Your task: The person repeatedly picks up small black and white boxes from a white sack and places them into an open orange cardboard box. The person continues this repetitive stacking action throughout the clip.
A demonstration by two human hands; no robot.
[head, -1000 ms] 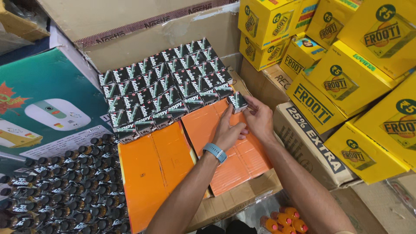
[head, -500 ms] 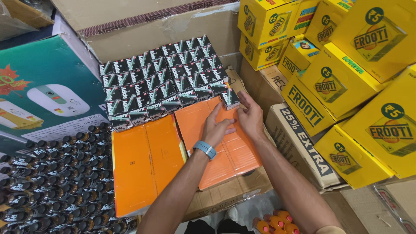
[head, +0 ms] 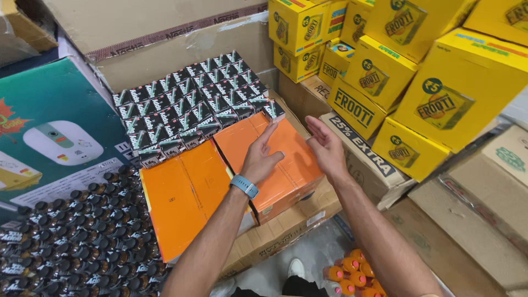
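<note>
Both hands open over an orange box in a carton.

The left hand [head: 263, 157] lies flat, grip released, on the orange box [head: 275, 159]; the right hand [head: 325, 147] hovers open at its right edge, holding nothing. A second orange box [head: 184, 190] sits just left. Rows of small dark packs [head: 187, 107] crowd behind; yellow cartons [head: 407, 77] wall the right; dark bottles [head: 71, 242] fill the left.

Bright, even overhead light, colours strong. Soft short shadows under both forearms on the orange boxes [head: 275, 159]. Mild sheen on the yellow cartons [head: 456, 99] and the dark bottle caps [head: 82, 242] lower left. Wide-angle bend at the frame edges; cartons lean outward. Centre sharp, slight softness at the corners
</note>
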